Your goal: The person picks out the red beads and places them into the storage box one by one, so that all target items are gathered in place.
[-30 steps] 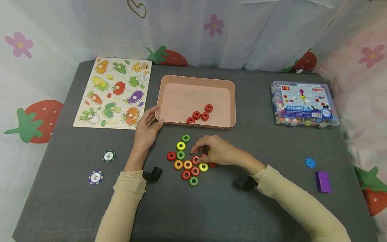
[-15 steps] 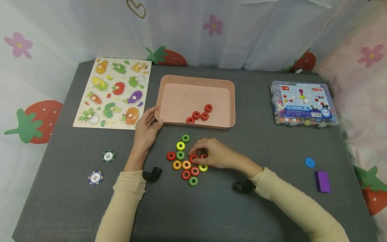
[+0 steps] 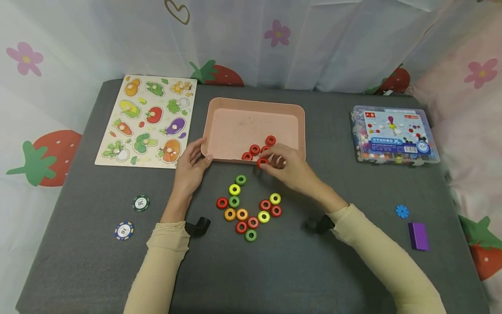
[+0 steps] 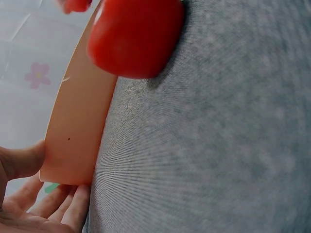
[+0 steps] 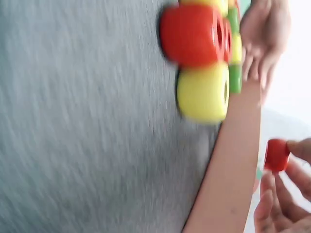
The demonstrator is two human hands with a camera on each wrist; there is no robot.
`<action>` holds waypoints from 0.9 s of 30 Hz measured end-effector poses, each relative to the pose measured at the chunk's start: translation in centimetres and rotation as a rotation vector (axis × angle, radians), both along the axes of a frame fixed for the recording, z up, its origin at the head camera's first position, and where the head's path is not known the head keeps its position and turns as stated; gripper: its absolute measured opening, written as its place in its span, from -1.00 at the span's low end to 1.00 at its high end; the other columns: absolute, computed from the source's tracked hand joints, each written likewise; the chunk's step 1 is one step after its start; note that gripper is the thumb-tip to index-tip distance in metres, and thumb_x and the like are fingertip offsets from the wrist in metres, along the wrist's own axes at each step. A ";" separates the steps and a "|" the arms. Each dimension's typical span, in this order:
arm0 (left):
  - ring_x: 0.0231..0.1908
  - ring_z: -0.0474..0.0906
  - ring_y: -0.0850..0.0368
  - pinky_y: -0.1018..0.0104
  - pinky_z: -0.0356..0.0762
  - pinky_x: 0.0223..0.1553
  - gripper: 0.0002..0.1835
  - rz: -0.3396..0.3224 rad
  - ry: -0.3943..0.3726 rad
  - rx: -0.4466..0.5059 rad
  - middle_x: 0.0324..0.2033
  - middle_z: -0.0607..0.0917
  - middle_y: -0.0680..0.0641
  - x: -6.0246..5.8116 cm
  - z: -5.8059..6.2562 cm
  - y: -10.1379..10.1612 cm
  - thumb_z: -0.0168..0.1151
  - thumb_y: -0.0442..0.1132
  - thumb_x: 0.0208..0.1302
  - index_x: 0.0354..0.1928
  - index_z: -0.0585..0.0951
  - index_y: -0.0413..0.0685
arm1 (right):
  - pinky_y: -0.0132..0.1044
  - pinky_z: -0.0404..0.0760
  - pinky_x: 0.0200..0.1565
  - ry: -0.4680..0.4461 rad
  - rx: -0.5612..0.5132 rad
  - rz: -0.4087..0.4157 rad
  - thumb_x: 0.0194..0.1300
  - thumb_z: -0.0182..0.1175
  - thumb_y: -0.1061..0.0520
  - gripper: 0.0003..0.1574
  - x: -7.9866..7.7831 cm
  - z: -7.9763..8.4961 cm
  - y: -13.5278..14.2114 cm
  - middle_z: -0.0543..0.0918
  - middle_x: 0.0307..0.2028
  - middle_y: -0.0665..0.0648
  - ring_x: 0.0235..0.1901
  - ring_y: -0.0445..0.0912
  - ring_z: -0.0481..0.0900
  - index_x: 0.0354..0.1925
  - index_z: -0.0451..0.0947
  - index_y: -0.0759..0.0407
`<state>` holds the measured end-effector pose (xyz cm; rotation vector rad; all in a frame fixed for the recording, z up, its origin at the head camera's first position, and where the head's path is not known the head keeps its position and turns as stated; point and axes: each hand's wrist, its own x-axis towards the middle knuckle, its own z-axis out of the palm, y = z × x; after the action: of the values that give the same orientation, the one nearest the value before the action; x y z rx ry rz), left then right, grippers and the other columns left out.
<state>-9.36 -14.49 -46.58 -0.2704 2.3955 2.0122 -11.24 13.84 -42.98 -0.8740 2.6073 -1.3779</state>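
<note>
My right hand [image 3: 291, 168] pinches a red ring bead [image 3: 262, 162] between thumb and fingers, at the front rim of the pink tray [image 3: 235, 101]. In the right wrist view this red bead [image 5: 277, 155] is held up beside the tray wall. My left hand [image 3: 191, 165] holds the tray's front left corner, thumb on one wall and fingers on the other, as the left wrist view shows. Several red beads [image 3: 255, 149] lie in the tray's front part. Before the tray, red, orange, yellow [image 3: 264, 216] and green [image 3: 250, 235] beads lie loosely grouped on the table.
A vegetable puzzle board [image 3: 146, 122] lies left of the tray. At the back right is a clear plastic box [image 3: 395, 135] of small parts. Two poker chips [image 3: 140, 203] lie at left; a blue disc [image 3: 402, 211] and a purple block [image 3: 419, 236] lie at right.
My right hand has picked a red bead out of the group on the table and carried it up to the tray's front rim. The left hand stays at the tray corner.
</note>
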 end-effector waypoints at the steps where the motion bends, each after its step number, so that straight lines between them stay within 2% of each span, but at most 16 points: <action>1: 0.40 0.32 0.04 0.08 0.33 0.40 -0.45 0.000 -0.001 -0.001 0.37 0.47 -0.10 0.0 0.0 0.0 0.25 -0.35 0.38 0.39 0.45 0.02 | -0.24 0.61 -0.27 0.021 0.009 -0.036 0.26 0.40 0.17 -0.75 -0.3 0.0 0.1 0.66 -0.25 0.03 -0.33 -0.14 0.57 -0.07 0.70 0.14; 5: 0.41 0.32 0.04 0.08 0.33 0.40 -0.45 0.001 -0.005 -0.005 0.38 0.46 -0.09 0.1 0.1 0.0 0.25 -0.35 0.38 0.39 0.45 0.02 | -0.19 0.62 -0.27 0.054 0.055 -0.171 0.26 0.40 0.19 -0.76 -1.5 -0.2 0.6 0.69 -0.22 0.11 -0.33 -0.06 0.59 -0.08 0.70 0.20; 8: 0.41 0.32 0.03 0.08 0.33 0.40 -0.45 0.000 -0.005 -0.006 0.38 0.46 -0.09 0.1 0.2 0.1 0.25 -0.36 0.38 0.39 0.44 0.02 | -0.20 0.62 -0.29 0.024 0.092 -0.247 0.26 0.39 0.20 -0.74 -2.0 -0.6 0.8 0.71 -0.20 0.15 -0.34 -0.02 0.63 -0.07 0.69 0.23; 12: 0.41 0.32 0.03 0.09 0.33 0.41 -0.45 -0.001 -0.005 -0.009 0.38 0.46 -0.09 0.0 0.3 0.1 0.25 -0.36 0.38 0.39 0.44 0.00 | -0.21 0.61 -0.33 -0.035 0.131 -0.307 0.28 0.37 0.19 -0.74 -2.3 -0.8 0.9 0.72 -0.16 0.16 -0.31 -0.01 0.68 -0.05 0.70 0.23; 17: 0.40 0.33 0.02 0.09 0.34 0.40 -0.44 0.000 -0.003 -0.011 0.38 0.46 -0.10 0.1 0.5 0.1 0.25 -0.37 0.37 0.39 0.44 -0.02 | -0.15 0.69 -0.30 -0.077 0.141 -0.328 0.27 0.38 0.21 -0.72 -2.4 -0.9 0.9 0.75 -0.18 0.19 -0.28 0.00 0.72 -0.05 0.69 0.25; 21: 0.40 0.34 0.02 0.08 0.35 0.39 -0.44 0.002 -0.002 -0.010 0.37 0.47 -0.11 0.0 0.4 0.2 0.25 -0.37 0.37 0.39 0.44 -0.02 | -0.09 0.75 -0.21 -0.115 0.098 -0.325 0.23 0.39 0.28 -0.71 -2.4 -0.8 1.1 0.75 -0.18 0.23 -0.24 0.04 0.76 -0.05 0.68 0.28; 27: 0.40 0.34 0.01 0.07 0.35 0.39 -0.44 0.002 0.004 -0.015 0.37 0.47 -0.11 0.0 0.2 0.1 0.25 -0.37 0.37 0.39 0.44 -0.02 | -0.05 0.73 -0.10 -0.134 0.041 -0.293 0.20 0.40 0.30 -0.72 -1.9 -0.5 1.4 0.75 -0.14 0.22 -0.20 0.05 0.74 -0.08 0.69 0.28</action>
<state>-9.33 -14.37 -46.33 -0.2692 2.4150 1.9982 -13.12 15.28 -43.51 -0.3891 2.7278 -1.3824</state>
